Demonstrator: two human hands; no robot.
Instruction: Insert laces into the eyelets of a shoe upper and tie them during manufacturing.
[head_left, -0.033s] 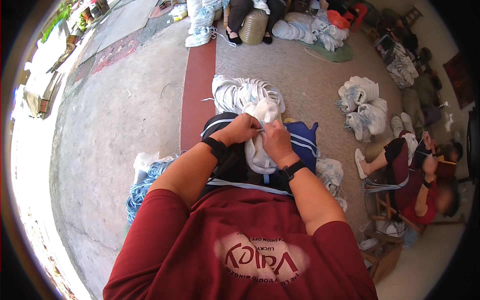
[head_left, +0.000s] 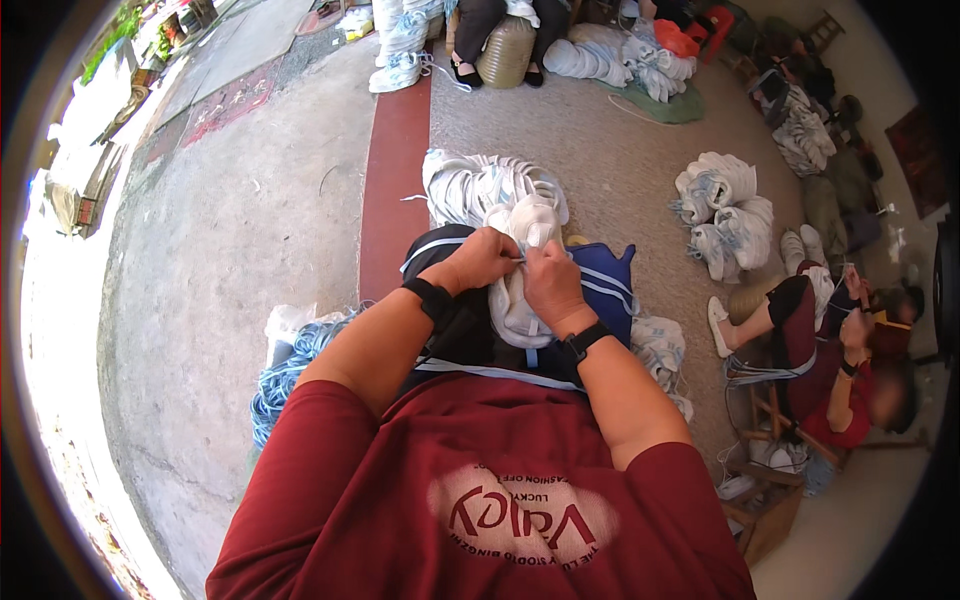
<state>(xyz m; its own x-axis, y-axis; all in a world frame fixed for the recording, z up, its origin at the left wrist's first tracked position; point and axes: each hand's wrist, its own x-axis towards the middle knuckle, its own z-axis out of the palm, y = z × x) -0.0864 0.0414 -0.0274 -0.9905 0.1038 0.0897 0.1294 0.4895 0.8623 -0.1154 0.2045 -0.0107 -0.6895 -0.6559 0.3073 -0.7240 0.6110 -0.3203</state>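
Observation:
A white shoe (head_left: 515, 315) rests on my lap, its toe pointing away from me. Over its upper, my left hand (head_left: 482, 262) pinches a light blue shoelace (head_left: 520, 258) from the left side. My right hand (head_left: 553, 285) is closed at the same spot from the right, its fingertips on the lace and almost touching the left ones. Both hands partly cover the middle of the shoe. Just beyond the shoe, a row of stacked white shoes (head_left: 470, 187) lies on the floor. A bundle of light blue laces (head_left: 290, 375) hangs beside my left arm.
More white shoes lie to my right (head_left: 660, 345) and in a cluster (head_left: 735, 215) farther out. At the right, a co-worker in a red shirt (head_left: 850, 405) sits by a wooden stool (head_left: 770, 500). Another person's legs (head_left: 480, 40) and more shoe piles are at the far side.

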